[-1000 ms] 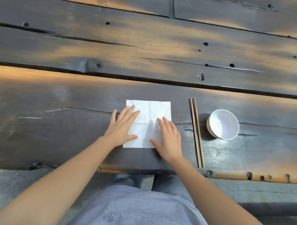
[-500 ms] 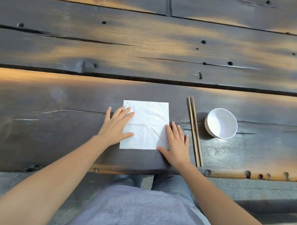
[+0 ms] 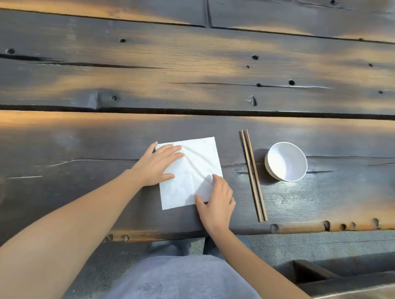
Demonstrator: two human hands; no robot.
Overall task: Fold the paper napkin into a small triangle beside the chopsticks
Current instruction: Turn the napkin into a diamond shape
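Note:
A white paper napkin [image 3: 199, 157] lies as a slightly turned square near the front of the dark wooden table [image 3: 80, 149], with diagonal creases across it. My left hand [image 3: 156, 164] rests flat on its upper left part, fingers spread. My right hand [image 3: 217, 200] pinches the napkin's lower right corner between thumb and fingers, and that corner is raised a little. A pair of wooden chopsticks [image 3: 254, 176] lies just right of the napkin, running away from me, a short gap from my right hand.
A white bowl [image 3: 269, 162] stands right of the chopsticks, tilted toward me and holding nothing. The table's front edge [image 3: 301, 226] runs just below my hands. A dark gap between planks [image 3: 193, 111] crosses behind the napkin.
The napkin has turned slightly. My right hand went from lying flat at the lower right to pinching that corner. My left hand slid further onto the upper left part.

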